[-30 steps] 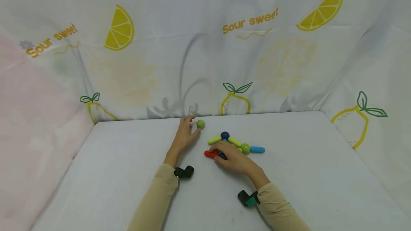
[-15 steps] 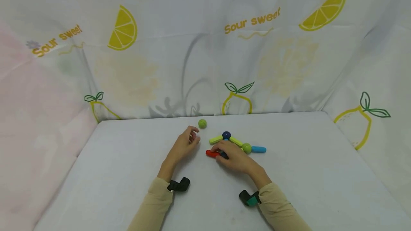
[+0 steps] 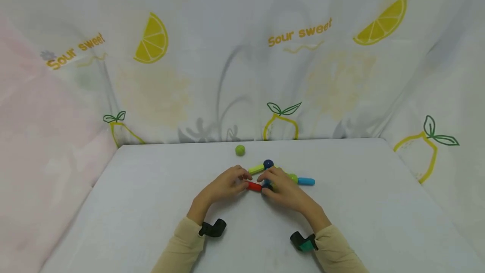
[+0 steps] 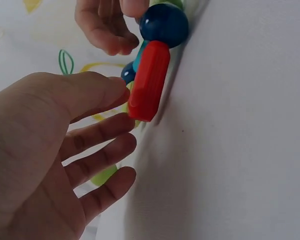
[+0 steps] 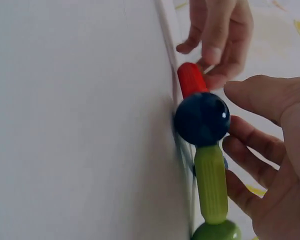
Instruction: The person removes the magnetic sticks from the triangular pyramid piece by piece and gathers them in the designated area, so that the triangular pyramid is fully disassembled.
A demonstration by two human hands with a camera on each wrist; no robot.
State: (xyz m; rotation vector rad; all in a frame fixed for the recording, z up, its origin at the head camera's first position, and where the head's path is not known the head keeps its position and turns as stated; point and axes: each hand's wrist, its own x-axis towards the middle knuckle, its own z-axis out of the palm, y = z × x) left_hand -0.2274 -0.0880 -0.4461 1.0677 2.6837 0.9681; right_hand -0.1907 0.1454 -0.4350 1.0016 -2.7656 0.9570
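Observation:
A flat figure of magnetic rods and balls lies mid-table. The red rod (image 4: pixel 149 82) ends it on the left, joined to a dark blue ball (image 5: pixel 202 119). Beside the red rod's free end is my left hand (image 3: pixel 227 186), its thumb and fingers loosely bent and close to the rod without closing round it. My right hand (image 3: pixel 286 188) is at the dark blue ball, fingertips close to or touching its far side, thumb apart. From that ball a yellow-green rod (image 5: pixel 210 182) leads to a green ball (image 5: pixel 217 232). My right hand hides part of the figure in the head view.
A loose green ball (image 3: pixel 240 150) lies near the table's back edge. The figure's far side has another dark blue ball (image 3: pixel 268 164) and a yellow-green rod (image 3: pixel 256 169). A light blue rod (image 3: pixel 306 181) sticks out right. A printed curtain (image 3: pixel 204 75) hangs behind the table.
My left hand has come back from beside the loose green ball to the red rod's end. My right hand has shifted slightly right, off the red rod. The loose ball stays near the back edge.

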